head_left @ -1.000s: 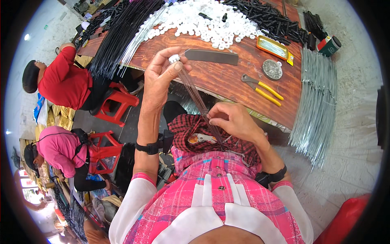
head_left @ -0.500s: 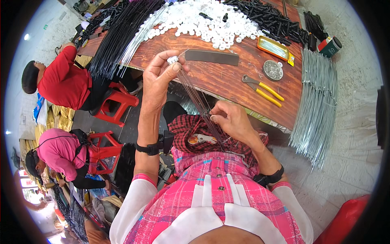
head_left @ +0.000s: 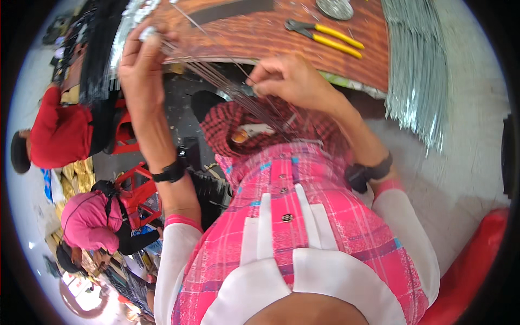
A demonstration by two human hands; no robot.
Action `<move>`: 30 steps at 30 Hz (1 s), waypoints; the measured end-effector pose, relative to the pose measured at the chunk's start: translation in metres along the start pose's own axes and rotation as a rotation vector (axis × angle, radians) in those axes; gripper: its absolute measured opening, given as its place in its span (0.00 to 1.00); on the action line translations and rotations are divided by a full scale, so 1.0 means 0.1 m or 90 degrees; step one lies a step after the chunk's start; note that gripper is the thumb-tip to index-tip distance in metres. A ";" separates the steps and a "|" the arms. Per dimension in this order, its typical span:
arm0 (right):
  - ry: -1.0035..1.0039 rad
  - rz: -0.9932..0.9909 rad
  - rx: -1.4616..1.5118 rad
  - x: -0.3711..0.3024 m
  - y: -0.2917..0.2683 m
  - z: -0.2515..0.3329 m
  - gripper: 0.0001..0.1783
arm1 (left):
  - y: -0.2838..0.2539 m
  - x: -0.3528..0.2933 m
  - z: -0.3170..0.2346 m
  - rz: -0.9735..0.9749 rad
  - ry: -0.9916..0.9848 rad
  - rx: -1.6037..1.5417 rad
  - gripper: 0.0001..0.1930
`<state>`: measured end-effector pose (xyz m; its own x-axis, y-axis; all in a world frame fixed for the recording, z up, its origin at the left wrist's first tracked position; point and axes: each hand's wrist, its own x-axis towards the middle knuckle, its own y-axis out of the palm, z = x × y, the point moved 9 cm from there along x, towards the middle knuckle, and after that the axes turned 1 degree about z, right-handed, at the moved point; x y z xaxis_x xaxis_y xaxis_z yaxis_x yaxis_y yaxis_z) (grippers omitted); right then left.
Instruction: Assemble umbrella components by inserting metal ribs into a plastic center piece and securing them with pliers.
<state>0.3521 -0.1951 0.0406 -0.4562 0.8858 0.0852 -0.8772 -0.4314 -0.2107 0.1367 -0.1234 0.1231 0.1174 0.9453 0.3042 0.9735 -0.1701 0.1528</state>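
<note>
My left hand (head_left: 142, 65), raised at the table's near left edge, pinches a small white round plastic piece (head_left: 147, 33). A bundle of thin metal rods (head_left: 211, 74) fans out from this piece, slanting down to the checked cloth (head_left: 216, 127) on my lap. Farther right, my right hand (head_left: 295, 78) is closed, thumb and forefinger together on a single thin metal rod (head_left: 187, 15). That rod slants up and left across the table edge, apart from the bundle at its upper end. Both hands are slightly blurred.
On the wooden table (head_left: 303, 49) lie yellow-handled cutting pliers (head_left: 336, 45), a flat dark bar (head_left: 233, 10) and a round metal dish (head_left: 335, 7). Silver rods (head_left: 417, 70) hang over the right edge, black rods (head_left: 100, 49) at left. Two co-workers (head_left: 62, 130) sit leftward near red stools (head_left: 138, 192).
The view has tilted down, and most of the table's far side has left it. My right hand has lifted away from the bundle with one rod, while my left still pinches the white piece.
</note>
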 end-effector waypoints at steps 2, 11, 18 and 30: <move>0.031 -0.004 0.019 -0.03 -0.02 -0.03 0.09 | -0.05 -0.01 0.01 0.014 0.002 -0.002 0.20; 0.083 0.067 0.043 -0.02 0.08 -0.17 0.11 | -0.06 -0.03 0.09 0.026 -0.011 -0.016 0.21; 0.016 0.025 0.064 0.05 0.04 -0.16 0.11 | -0.04 0.05 0.11 0.007 -0.010 -0.016 0.20; -0.075 -0.131 -0.233 -0.19 0.17 0.39 0.06 | 0.10 -0.12 -0.04 -0.074 -0.033 -0.028 0.18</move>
<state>0.3406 -0.2260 0.0734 -0.3096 0.9124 0.2676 -0.8502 -0.1396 -0.5076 0.1443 -0.1378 0.1244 0.0159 0.9724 0.2328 0.9717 -0.0699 0.2255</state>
